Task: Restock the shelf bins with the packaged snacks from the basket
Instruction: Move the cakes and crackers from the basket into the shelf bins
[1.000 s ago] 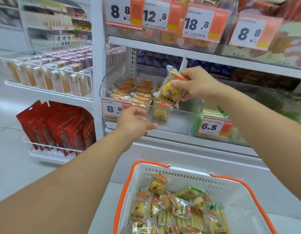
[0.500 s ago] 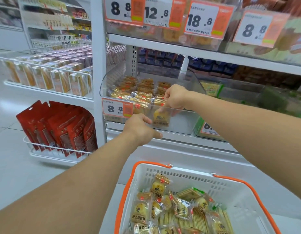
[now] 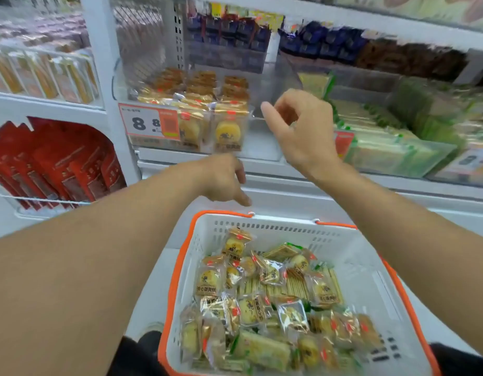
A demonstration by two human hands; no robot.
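A white basket [image 3: 351,256] with an orange rim sits low in front of me, holding several clear-wrapped yellow pastry snacks [image 3: 264,308]. On the shelf above, a clear bin [image 3: 264,142] with an "8.8" price tag holds rows of the same pastries; one yellow pastry pack [image 3: 227,131] stands upright at its front. My right hand [image 3: 302,131] hovers in front of the bin's bare right part, fingers loosely curled, holding nothing. My left hand [image 3: 224,180] hangs below the bin's front edge and above the basket's far rim, fingers pointing down, also holding nothing.
To the right is a clear bin of green-wrapped snacks [image 3: 392,147]. Red packets [image 3: 56,164] hang in a wire rack at lower left. A wire shelf of orange packs [image 3: 39,74] stands at upper left. Dark blue packets [image 3: 235,31] line the shelf behind.
My right hand has let go of the pastry pack in the bin and pulled back out. My left hand has left the bin's front and dropped toward the basket. The view has tilted down.
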